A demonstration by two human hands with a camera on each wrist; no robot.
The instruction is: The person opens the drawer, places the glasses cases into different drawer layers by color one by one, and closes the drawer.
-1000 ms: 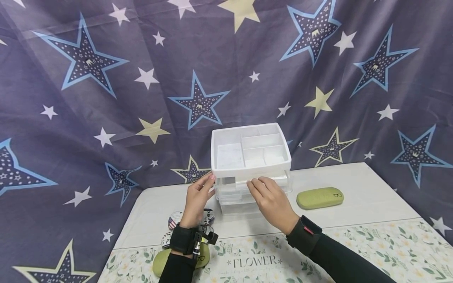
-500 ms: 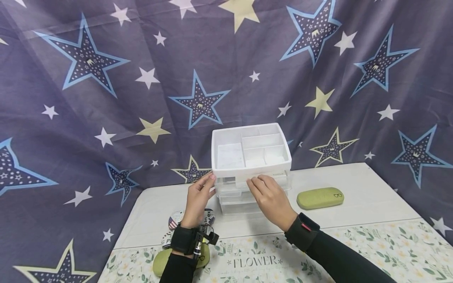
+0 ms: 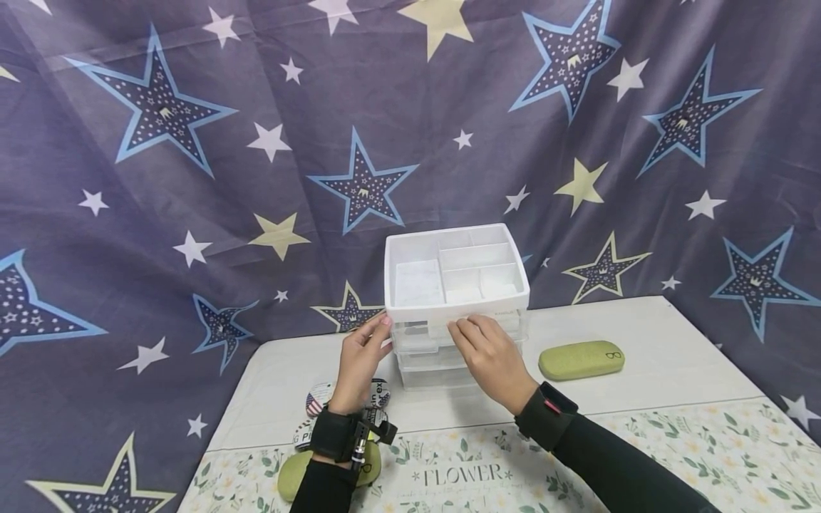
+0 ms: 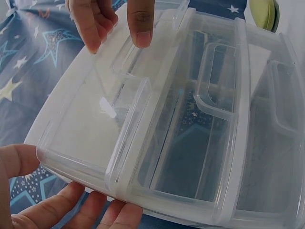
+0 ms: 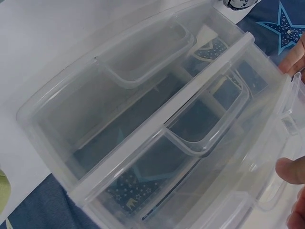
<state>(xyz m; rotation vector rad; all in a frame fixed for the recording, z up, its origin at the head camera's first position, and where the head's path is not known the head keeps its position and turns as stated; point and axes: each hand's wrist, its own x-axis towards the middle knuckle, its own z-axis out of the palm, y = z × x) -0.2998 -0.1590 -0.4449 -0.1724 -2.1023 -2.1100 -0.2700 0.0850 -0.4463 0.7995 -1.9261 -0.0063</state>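
A white and clear plastic drawer organizer (image 3: 457, 308) stands on the table in the head view, with a divided open tray on top and clear drawers stacked below. My left hand (image 3: 360, 360) holds its upper left side, with the thumb at the front corner and fingers along the side. At the front of the top clear drawer (image 4: 81, 129), my right hand (image 3: 490, 360) grips by the handle cutout; its thumb (image 4: 141, 28) shows there in the left wrist view. The lower drawers (image 5: 119, 90) look empty through their clear fronts.
A green glasses case (image 3: 580, 360) lies right of the organizer. Another green glasses case (image 3: 293, 476) is partly under my left wrist, near several printed rounded items (image 3: 317, 399). A star-patterned cloth (image 3: 359, 85) hangs behind the table (image 3: 641, 328).
The top drawer has slid slightly inward, toward the organizer's body, with my right hand on it. My left hand has stayed at the left side.
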